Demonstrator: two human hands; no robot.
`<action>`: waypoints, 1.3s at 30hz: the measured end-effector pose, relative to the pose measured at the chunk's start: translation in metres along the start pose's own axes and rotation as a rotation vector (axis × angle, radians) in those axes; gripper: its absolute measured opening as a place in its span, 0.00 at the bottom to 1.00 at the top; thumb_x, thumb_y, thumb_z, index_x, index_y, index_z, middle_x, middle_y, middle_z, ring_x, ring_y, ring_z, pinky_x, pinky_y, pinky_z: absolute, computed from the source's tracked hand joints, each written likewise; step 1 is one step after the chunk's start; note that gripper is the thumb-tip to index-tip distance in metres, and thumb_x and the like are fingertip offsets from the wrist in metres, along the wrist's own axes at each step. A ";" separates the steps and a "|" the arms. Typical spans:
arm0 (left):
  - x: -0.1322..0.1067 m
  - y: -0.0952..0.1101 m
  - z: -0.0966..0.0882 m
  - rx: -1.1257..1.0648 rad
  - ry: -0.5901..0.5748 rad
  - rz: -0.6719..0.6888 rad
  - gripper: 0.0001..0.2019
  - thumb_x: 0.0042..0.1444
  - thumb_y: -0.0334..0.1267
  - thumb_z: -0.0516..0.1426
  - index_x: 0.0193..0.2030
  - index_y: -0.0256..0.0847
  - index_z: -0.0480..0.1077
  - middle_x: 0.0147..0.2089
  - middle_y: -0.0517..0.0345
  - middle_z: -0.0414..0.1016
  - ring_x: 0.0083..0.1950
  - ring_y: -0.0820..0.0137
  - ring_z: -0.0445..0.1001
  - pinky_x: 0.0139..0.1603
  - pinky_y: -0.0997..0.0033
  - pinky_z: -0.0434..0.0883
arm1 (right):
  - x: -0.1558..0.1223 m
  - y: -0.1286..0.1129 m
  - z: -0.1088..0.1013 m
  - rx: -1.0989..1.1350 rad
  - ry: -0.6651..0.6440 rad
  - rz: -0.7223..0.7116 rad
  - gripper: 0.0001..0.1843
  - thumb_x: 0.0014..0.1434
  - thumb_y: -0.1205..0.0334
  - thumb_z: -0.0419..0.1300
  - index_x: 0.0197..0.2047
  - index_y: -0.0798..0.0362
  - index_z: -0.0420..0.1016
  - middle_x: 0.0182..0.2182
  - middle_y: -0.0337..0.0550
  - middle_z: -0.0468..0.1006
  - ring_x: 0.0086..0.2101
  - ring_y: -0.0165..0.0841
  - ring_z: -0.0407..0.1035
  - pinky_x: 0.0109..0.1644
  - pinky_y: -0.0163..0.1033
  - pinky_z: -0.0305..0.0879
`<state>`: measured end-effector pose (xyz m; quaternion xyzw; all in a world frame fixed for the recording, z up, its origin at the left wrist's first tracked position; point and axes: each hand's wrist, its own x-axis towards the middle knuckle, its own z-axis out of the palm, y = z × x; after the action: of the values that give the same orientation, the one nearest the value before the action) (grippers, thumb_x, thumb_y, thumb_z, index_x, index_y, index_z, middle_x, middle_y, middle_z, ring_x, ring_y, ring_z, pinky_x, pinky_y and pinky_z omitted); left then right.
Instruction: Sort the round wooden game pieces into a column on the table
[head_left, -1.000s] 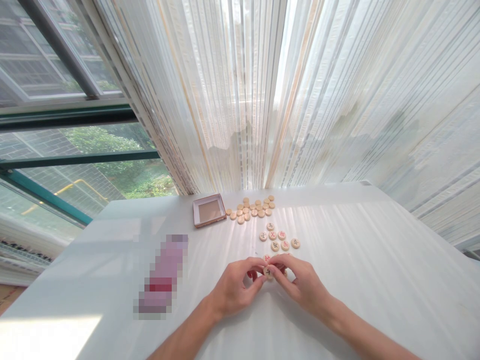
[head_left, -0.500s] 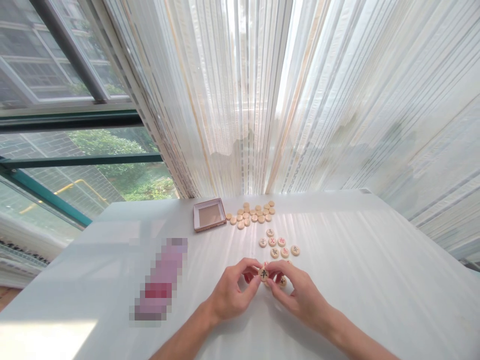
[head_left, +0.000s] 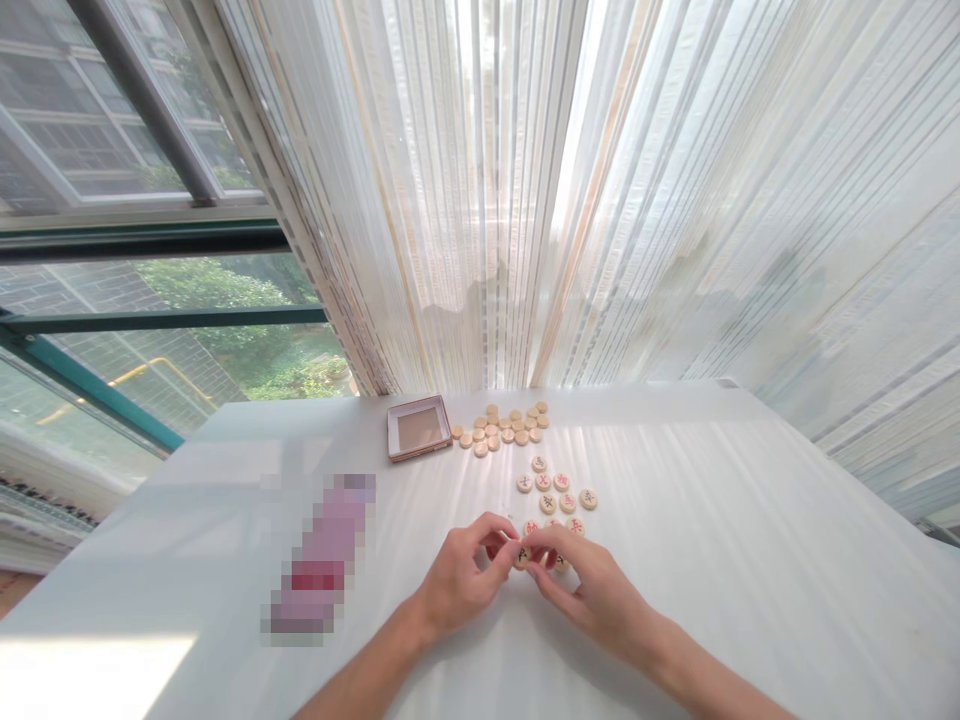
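A round wooden Chinese chess piece (head_left: 523,558) with a black character sits between my two hands, partly covered by fingertips. My left hand (head_left: 466,570) is closed, thumb and fingertips on the piece's left side. From the right, my right hand (head_left: 592,578) pinches the same piece. Just beyond my fingers lie face-up pieces with red characters, among them a red piece (head_left: 575,526). Another black-marked piece (head_left: 561,562) shows partly beneath my right fingers. Farther off, a loose cluster of face-up pieces includes a black one (head_left: 589,498) and a red one (head_left: 567,502).
Several face-down pieces (head_left: 516,424) lie toward the back of the white table (head_left: 720,560). Left of them stands a shallow open box (head_left: 418,430). A pixelated purplish patch (head_left: 322,555) covers something on the left. Sheer curtains (head_left: 510,200) hang behind the table.
Both hands have moved slightly down and left with the piece, which now sits lower and is more covered by fingers. The red pieces behind it are more visible.
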<state>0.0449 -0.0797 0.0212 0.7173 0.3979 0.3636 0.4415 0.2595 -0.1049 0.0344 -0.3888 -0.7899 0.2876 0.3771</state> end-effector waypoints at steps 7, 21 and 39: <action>-0.001 0.004 -0.002 -0.014 -0.003 0.045 0.07 0.70 0.40 0.56 0.49 0.41 0.72 0.35 0.56 0.82 0.32 0.68 0.78 0.39 0.70 0.75 | 0.002 -0.005 -0.004 0.004 0.035 0.010 0.09 0.71 0.66 0.57 0.52 0.48 0.73 0.40 0.42 0.82 0.36 0.34 0.76 0.42 0.38 0.74; 0.000 0.006 0.001 -0.016 -0.018 0.152 0.13 0.63 0.32 0.62 0.53 0.43 0.71 0.44 0.55 0.83 0.39 0.69 0.81 0.41 0.71 0.79 | 0.004 -0.007 -0.007 -0.017 0.032 0.051 0.09 0.71 0.65 0.55 0.51 0.48 0.73 0.39 0.43 0.84 0.35 0.34 0.77 0.32 0.34 0.72; 0.000 0.008 0.003 0.041 -0.097 0.165 0.13 0.61 0.27 0.61 0.51 0.44 0.74 0.44 0.58 0.86 0.40 0.69 0.83 0.41 0.71 0.79 | 0.001 0.001 0.001 -0.006 0.069 0.189 0.08 0.70 0.57 0.59 0.39 0.50 0.75 0.31 0.40 0.81 0.29 0.33 0.74 0.33 0.36 0.68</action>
<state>0.0494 -0.0835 0.0276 0.7733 0.3229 0.3555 0.4139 0.2589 -0.1037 0.0330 -0.4726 -0.7369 0.3059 0.3742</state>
